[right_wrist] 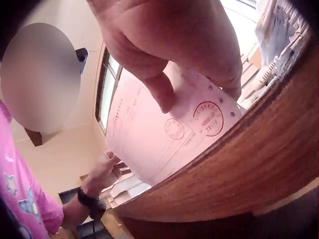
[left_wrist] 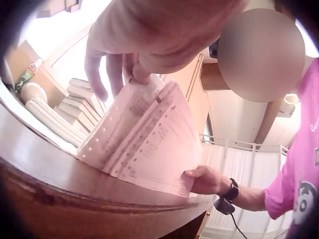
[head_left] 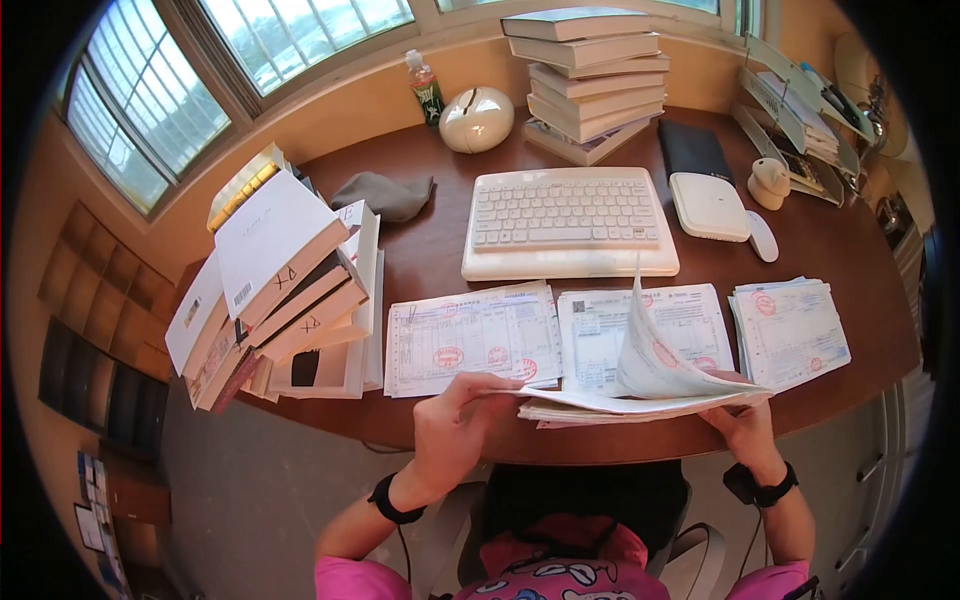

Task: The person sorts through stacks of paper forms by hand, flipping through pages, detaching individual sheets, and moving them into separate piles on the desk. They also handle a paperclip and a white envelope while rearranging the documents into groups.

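Note:
Both hands hold a stack of stamped paper forms [head_left: 600, 405] at the desk's near edge. My left hand [head_left: 462, 430] pinches the stack's left end, fingertips at the paper edge. At the right end my right hand [head_left: 742, 425] grips it; in the right wrist view the thumb [right_wrist: 162, 94] lies across a sheet with round red stamps [right_wrist: 174, 128]. One loose sheet [head_left: 648, 345] curls upward from the stack. Punched holes line the paper edges [left_wrist: 134, 134] in the left wrist view. Behind lie three piles of forms: left [head_left: 470, 335], middle [head_left: 590, 330] and right [head_left: 790, 325].
A white keyboard [head_left: 565, 215] sits behind the forms, with a white box [head_left: 708, 205] and mouse [head_left: 762, 238] to its right. Thick books lean in a pile [head_left: 280, 240] at the left; another book stack [head_left: 590, 80] stands at the back. A file rack [head_left: 800, 120] is back right.

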`<act>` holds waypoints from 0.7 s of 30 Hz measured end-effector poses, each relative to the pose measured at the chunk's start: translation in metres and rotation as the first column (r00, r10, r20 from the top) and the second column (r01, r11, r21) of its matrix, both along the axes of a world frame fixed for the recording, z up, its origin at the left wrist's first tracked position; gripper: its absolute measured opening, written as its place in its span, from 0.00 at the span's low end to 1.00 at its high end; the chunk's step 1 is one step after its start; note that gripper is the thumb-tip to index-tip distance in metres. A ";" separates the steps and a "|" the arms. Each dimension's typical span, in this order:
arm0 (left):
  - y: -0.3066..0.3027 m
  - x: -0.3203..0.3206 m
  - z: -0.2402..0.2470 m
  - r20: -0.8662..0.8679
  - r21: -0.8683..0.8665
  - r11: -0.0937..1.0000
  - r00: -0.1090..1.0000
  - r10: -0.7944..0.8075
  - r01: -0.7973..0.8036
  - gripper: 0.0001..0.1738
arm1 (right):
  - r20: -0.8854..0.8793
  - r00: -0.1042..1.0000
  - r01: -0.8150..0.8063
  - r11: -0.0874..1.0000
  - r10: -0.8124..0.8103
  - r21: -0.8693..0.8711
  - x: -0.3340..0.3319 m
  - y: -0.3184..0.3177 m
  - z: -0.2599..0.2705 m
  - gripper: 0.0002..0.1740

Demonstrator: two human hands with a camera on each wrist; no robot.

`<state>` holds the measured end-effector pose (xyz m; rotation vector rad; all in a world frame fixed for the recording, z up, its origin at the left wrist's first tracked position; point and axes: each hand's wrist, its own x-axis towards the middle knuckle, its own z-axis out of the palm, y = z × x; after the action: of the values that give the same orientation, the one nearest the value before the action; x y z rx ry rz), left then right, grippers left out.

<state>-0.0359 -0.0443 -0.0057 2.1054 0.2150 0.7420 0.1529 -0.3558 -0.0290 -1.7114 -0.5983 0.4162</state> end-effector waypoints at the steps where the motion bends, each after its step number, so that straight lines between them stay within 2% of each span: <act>1: 0.001 0.002 -0.001 0.010 -0.136 0.991 1.000 0.018 -0.016 0.06 | 0.068 0.997 -0.031 0.999 0.029 0.029 0.000 0.001 0.002 0.21; 5: 0.007 0.006 -0.001 -0.010 -0.258 0.965 0.999 0.045 -0.046 0.05 | 0.009 0.995 -0.098 0.992 0.098 0.075 0.007 -0.002 0.000 0.24; 7: 0.009 0.007 0.001 -0.040 -0.246 0.967 0.998 0.053 -0.061 0.05 | -0.005 0.985 -0.170 0.984 0.171 0.047 0.009 -0.003 0.000 0.25; 8: 0.010 0.008 0.002 -0.067 -0.233 0.970 0.996 0.060 -0.074 0.06 | -0.006 0.985 -0.171 0.984 0.171 0.047 0.010 -0.003 0.000 0.25; 9: 0.010 0.012 -0.002 0.009 -0.247 0.968 0.999 0.042 -0.038 0.08 | -0.042 0.986 -0.158 0.987 0.159 0.042 0.010 -0.002 0.000 0.26; 11: 0.006 0.016 -0.003 0.007 -0.266 0.964 1.000 0.025 -0.023 0.09 | -0.079 0.986 -0.144 0.989 0.146 0.036 0.010 -0.003 -0.003 0.27; 13: 0.006 0.016 -0.004 0.006 -0.286 0.958 1.000 0.007 -0.005 0.09 | 0.220 0.968 -0.103 0.992 0.118 -0.078 0.013 -0.006 -0.011 0.26; 15: 0.007 0.017 -0.005 -0.107 -0.293 0.955 0.994 0.007 -0.038 0.11 | 0.226 0.971 -0.068 0.995 0.083 -0.075 0.017 -0.012 -0.023 0.25; 16: 0.007 0.018 -0.006 -0.107 -0.294 0.955 0.994 0.004 -0.035 0.11 | 0.233 0.971 -0.034 0.997 0.050 -0.072 0.017 -0.013 -0.024 0.24; 18: 0.007 0.020 -0.008 -0.098 -0.215 0.976 0.995 -0.011 -0.011 0.15 | 0.195 0.981 -0.007 0.998 0.020 -0.070 0.016 -0.010 -0.015 0.23; 19: 0.006 0.021 -0.008 -0.097 -0.216 0.976 0.995 -0.013 -0.008 0.15 | 0.079 0.997 0.013 1.000 -0.012 -0.011 0.014 -0.009 -0.013 0.23; 20: 0.006 0.020 -0.009 -0.111 -0.293 0.956 0.993 -0.030 -0.003 0.17 | -0.042 0.998 0.039 0.998 -0.037 0.045 0.013 -0.009 -0.010 0.23; 21: 0.005 0.020 -0.010 -0.124 -0.368 0.930 0.991 -0.048 -0.001 0.19 | -0.042 0.998 0.041 0.998 -0.039 0.044 0.014 -0.010 -0.007 0.23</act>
<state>-0.0158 -0.0389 -0.0155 1.7943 0.3702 0.5026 0.1668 -0.3657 -0.0361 -1.6651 -0.5394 0.4056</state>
